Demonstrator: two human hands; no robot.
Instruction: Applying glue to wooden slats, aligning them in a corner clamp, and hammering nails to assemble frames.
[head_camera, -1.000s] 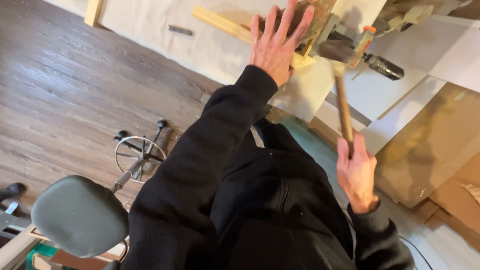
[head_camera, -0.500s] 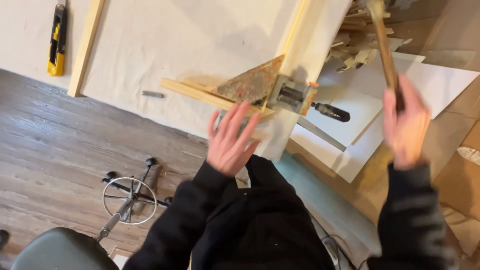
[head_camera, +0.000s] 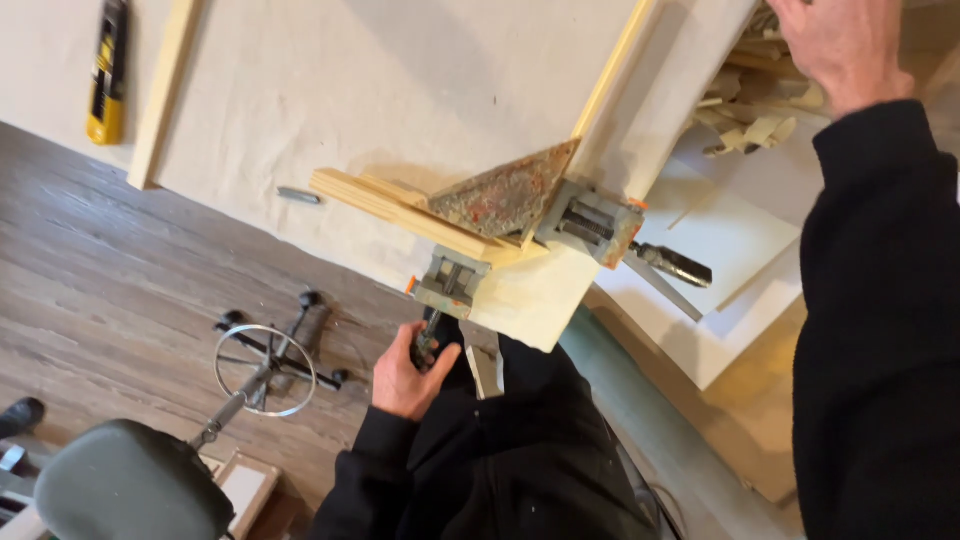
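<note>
Rusty, rough metal corner clamp (head_camera: 520, 205) grips pale, smooth wood strips (head_camera: 400, 205) on a matt paper-covered surface (head_camera: 330, 90); the floor (head_camera: 120, 270) is worn wood.

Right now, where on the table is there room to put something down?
Bare table lies between the wood strip by the yellow knife and the long frame piece. It is crowded around the corner clamp, whose handle the left hand grips.

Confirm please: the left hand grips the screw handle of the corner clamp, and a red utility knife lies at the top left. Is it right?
Not quite: the utility knife is yellow, not red, as the head view shows. The left hand does grip a screw handle of the corner clamp.
</note>
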